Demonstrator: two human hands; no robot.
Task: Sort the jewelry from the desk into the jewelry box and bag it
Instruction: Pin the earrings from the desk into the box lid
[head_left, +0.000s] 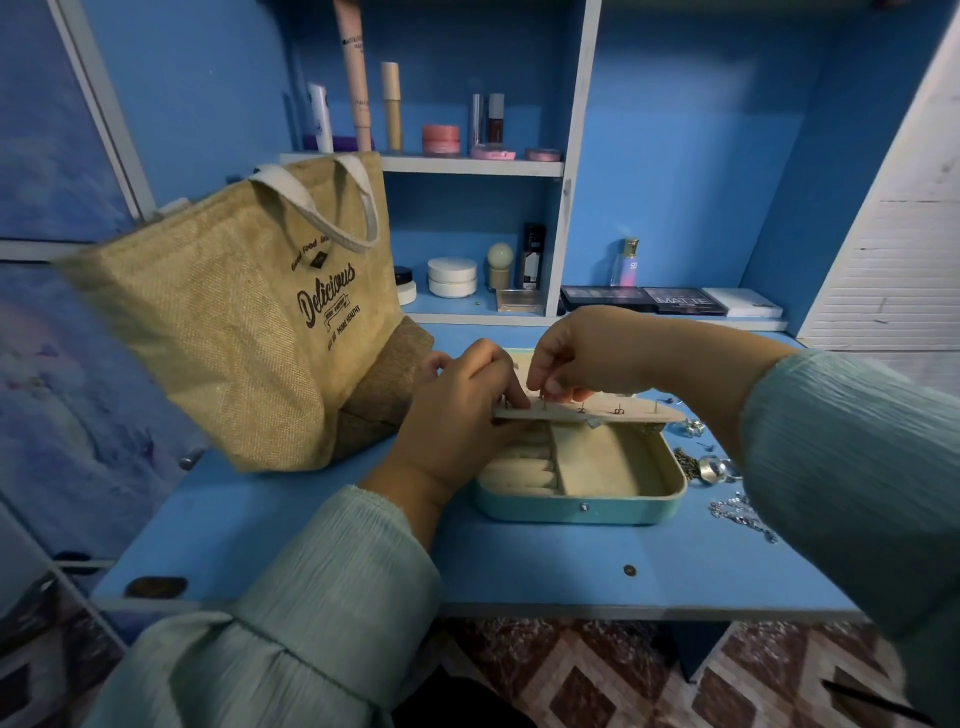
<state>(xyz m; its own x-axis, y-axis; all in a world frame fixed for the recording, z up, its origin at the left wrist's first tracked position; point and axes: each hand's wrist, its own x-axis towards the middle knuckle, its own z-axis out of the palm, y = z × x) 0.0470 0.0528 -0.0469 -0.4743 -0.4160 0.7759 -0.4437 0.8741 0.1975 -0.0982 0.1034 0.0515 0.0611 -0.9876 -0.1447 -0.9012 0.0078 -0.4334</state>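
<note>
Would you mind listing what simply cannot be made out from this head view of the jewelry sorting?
- Head view: what the right hand pinches at the earring panel; its own fingertips cover it.
- Head view: the jewelry box rear compartments, hidden under the panel and the left hand.
- Head view: loose jewelry on the desk, partly behind the right sleeve, too small to identify.
- Head view: inside the burlap bag.

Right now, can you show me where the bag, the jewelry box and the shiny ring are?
bag (234, 332): head view, on its burlap front.
jewelry box (582, 506): head view, on its teal front wall.
shiny ring (714, 469): head view, on its silver top.
</note>
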